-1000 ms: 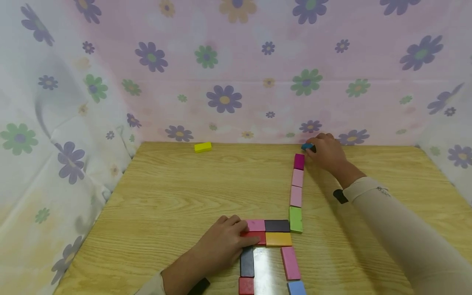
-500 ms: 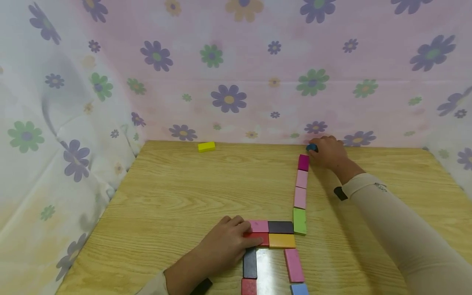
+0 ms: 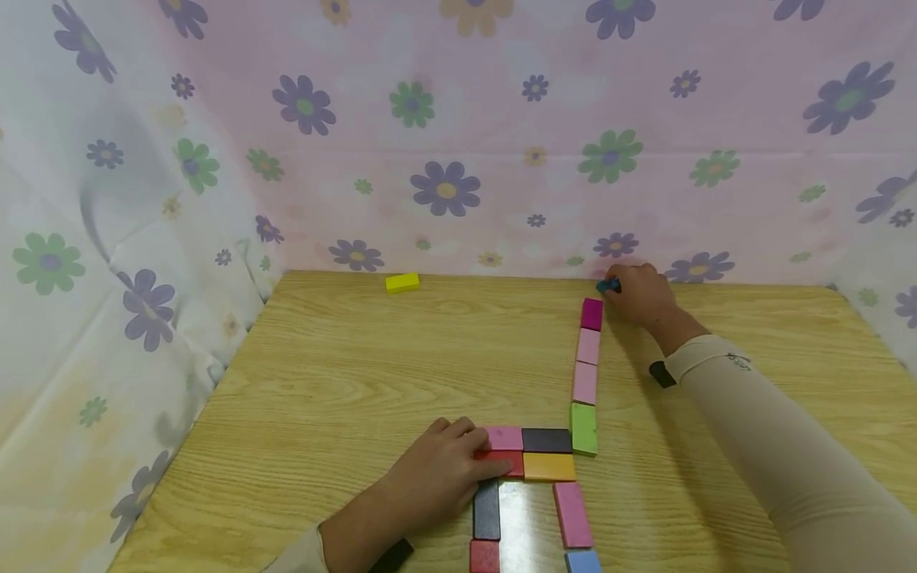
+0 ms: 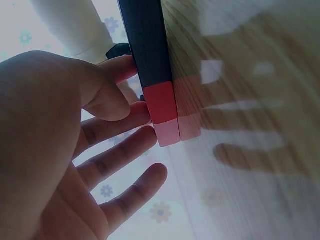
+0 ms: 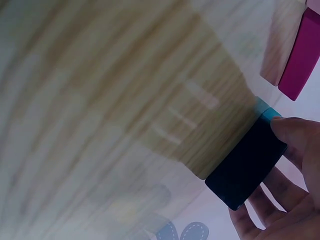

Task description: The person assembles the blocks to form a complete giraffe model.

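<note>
At the far edge of the table, my right hand [image 3: 641, 296] pinches a small teal block [image 3: 607, 285] together with a black block. Close up, the right wrist view has my thumb on the teal block [image 5: 270, 114] and fingers behind the black block [image 5: 245, 160]. Just nearer lies a magenta block [image 3: 591, 313], heading a column of two pale pink blocks [image 3: 587, 364] and a lime green block [image 3: 583, 430]. My left hand [image 3: 437, 473] rests with relaxed fingers against a red block [image 3: 514, 463] and a pink block [image 3: 505, 438]. Its fingertips touch the block sides [image 4: 161, 102].
A black block [image 3: 547, 440] and an orange block [image 3: 548, 467] continue the two rows rightward. Nearer me run two legs: dark [image 3: 486, 511] and red on the left, pink [image 3: 572, 516] and blue on the right. A yellow block [image 3: 403, 283] lies far left by the flowered curtain.
The head view has shifted slightly. In my right hand, the teal block has turned a little by the back edge. My left hand stays on the red and pink blocks.
</note>
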### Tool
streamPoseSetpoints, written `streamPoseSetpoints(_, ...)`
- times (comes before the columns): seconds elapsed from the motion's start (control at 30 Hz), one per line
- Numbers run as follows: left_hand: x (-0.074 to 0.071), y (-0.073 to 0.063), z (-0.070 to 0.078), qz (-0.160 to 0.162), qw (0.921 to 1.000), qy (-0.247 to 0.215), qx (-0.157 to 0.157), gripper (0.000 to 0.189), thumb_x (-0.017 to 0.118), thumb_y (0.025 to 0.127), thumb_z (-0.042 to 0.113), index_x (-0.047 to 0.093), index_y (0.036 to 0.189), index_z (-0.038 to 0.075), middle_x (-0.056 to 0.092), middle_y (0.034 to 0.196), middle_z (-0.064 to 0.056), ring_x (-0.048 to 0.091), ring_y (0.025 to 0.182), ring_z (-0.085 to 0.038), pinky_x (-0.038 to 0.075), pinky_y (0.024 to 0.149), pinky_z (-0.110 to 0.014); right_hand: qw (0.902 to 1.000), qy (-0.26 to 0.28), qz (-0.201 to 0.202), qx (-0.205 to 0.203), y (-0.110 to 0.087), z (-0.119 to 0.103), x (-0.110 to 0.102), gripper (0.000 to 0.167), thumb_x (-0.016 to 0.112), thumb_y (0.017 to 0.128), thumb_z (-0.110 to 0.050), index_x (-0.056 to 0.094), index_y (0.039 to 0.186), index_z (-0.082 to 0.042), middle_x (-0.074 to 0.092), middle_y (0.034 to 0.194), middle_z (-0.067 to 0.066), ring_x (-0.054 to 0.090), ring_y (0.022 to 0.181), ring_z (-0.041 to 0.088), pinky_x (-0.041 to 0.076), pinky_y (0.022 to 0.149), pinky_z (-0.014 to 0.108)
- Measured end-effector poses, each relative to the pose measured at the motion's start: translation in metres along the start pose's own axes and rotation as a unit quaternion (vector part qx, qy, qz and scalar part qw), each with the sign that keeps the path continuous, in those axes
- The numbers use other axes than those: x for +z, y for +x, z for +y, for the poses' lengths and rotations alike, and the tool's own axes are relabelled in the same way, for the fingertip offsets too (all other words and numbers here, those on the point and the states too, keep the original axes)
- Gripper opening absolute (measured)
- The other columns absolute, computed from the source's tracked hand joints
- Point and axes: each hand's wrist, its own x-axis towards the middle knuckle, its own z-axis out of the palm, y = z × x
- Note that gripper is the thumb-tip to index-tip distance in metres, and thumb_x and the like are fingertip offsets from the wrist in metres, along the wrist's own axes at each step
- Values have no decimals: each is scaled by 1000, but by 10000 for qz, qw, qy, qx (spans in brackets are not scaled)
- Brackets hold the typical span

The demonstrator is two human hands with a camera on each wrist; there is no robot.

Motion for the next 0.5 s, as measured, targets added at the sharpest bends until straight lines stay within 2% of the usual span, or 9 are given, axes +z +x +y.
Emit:
streamPoseSetpoints(0.13,0,0,0,27,10000,18,3,29,63,97,28,67,122,42,60,101,7,56,100,-13,47,82,-30,9999,67,43,-74,0,1,0,31,59,98,-13,60,123,5,64,118,30,57,108,50,48,92,63)
streamPoseSetpoints(0.33,-1,1,1,22,10000,35,-8,29,63,97,28,68,121,42,59,100,7,56,100,-13,47,82,-31,9982,146,222,-545,0,2,-2,29,61,95,-7,63,122,5,63,122,30,59,111,50,49,91,63)
streamPoseSetpoints(0.5,-1,0,1,-73,10000,24,-49,31,63,97,28,67,124,43,60,104,6,55,101,-13,47,84,-31,9970,205,30,-740,0,2,-1,29,61,96,-6,64,123,4,66,118,28,65,105,45,53,85,58)
